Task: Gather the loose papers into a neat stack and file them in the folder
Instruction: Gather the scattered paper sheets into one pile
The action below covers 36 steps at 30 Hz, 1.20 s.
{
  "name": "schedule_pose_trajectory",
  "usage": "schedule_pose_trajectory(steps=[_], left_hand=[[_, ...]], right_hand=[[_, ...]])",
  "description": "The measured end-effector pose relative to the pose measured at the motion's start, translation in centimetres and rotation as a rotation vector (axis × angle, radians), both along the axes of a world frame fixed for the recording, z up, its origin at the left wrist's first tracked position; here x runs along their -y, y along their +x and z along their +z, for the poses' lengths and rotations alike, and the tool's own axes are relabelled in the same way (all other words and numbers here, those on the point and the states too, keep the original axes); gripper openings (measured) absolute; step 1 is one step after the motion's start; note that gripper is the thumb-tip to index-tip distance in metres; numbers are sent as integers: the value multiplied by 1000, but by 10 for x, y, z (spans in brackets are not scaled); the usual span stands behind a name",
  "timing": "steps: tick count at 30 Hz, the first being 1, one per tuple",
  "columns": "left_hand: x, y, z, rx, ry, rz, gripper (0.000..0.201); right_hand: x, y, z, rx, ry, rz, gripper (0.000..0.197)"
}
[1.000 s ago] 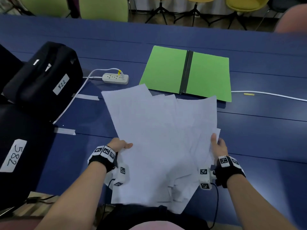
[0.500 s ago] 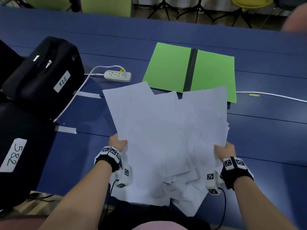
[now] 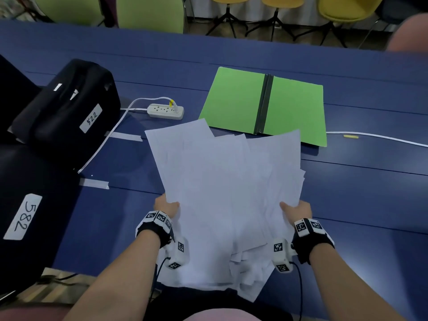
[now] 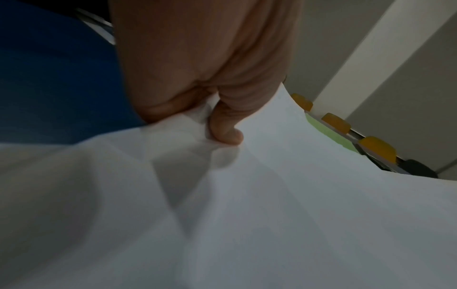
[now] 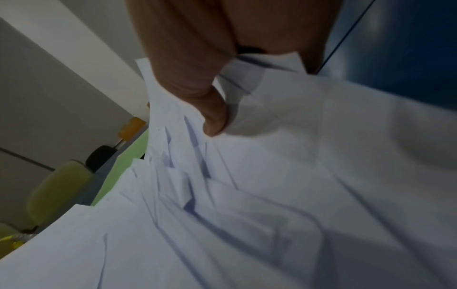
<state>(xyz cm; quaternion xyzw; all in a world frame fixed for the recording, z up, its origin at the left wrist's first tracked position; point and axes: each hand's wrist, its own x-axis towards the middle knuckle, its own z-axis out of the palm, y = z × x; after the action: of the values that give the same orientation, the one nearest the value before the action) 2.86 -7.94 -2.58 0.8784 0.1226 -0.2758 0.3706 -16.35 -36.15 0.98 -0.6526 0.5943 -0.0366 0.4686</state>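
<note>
A: Head view first, what are the hands doing?

B: Both forearms reach forward over the near edge of the blue table [image 3: 347, 186]. The left hand [image 3: 167, 207] grips the left edge of the papers [image 3: 227, 181], the right hand [image 3: 297, 208] grips the right edge, thumbs on top

A: Do the wrist views confirm the grip?

B: Yes. From the left wrist, the thumb presses down onto the top sheet and creases it, with the papers pinched against the fingers underneath. From the right wrist, the thumb likewise bears down on a fanned, rumpled bundle of sheets

A: So the papers are stacked?

B: Gathered, but uneven. Corners splay at the far end and ragged edges hang at the near end, toward the person's body. The sheets are held tilted above the table, near side lower

A: And the folder?

B: The green folder [image 3: 266, 105] lies open and flat, farther away and slightly right; the far edge of the papers overlaps its near edge in the head view

A: Anything else?

B: A white power strip [image 3: 165, 111] left of the folder, and black cases [image 3: 67, 107] with numbered labels at far left
</note>
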Motion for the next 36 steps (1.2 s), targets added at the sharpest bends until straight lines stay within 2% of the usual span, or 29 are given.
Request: schedule_pose_trajectory(steps=[1, 3, 5, 7, 9, 12, 17, 21, 24, 27, 32, 36], left_hand=[[-1, -1, 2, -9, 4, 3, 11], [-3, -1, 1, -26, -2, 40, 21], [-5, -1, 2, -45, -5, 20, 9], [-4, 0, 3, -41, 12, -27, 19], [-3, -1, 7, -40, 37, -51, 29], [-2, -4, 12, -48, 68, -97, 30], [-14, -11, 13, -66, 82, -82, 31], [-21, -10, 10, -82, 64, -49, 31], [-21, -8, 11, -79, 52, -37, 36], [-17, -9, 17, -57, 58, -55, 35], [-16, -8, 18, -43, 68, -86, 30], [-11, -6, 19, -45, 58, -104, 30]], right_hand=[[3, -4, 4, -39, -56, 13, 27], [17, -17, 12, -90, -163, -18, 21], [33, -31, 15, -121, -212, -59, 19], [39, -38, 13, -115, -139, -38, 22], [31, -38, 6, -84, -15, 2, 37], [12, -34, -7, -113, 12, 19, 47], [-1, -36, 3, -135, -111, 44, 24], [15, -35, 34, -108, -318, 105, 17], [26, -33, 57, -108, -400, 112, 14], [29, -27, 81, -72, -507, 122, 20], [33, -4, 151, 148, -722, 29, 28], [29, 15, 194, 321, -734, -71, 23]])
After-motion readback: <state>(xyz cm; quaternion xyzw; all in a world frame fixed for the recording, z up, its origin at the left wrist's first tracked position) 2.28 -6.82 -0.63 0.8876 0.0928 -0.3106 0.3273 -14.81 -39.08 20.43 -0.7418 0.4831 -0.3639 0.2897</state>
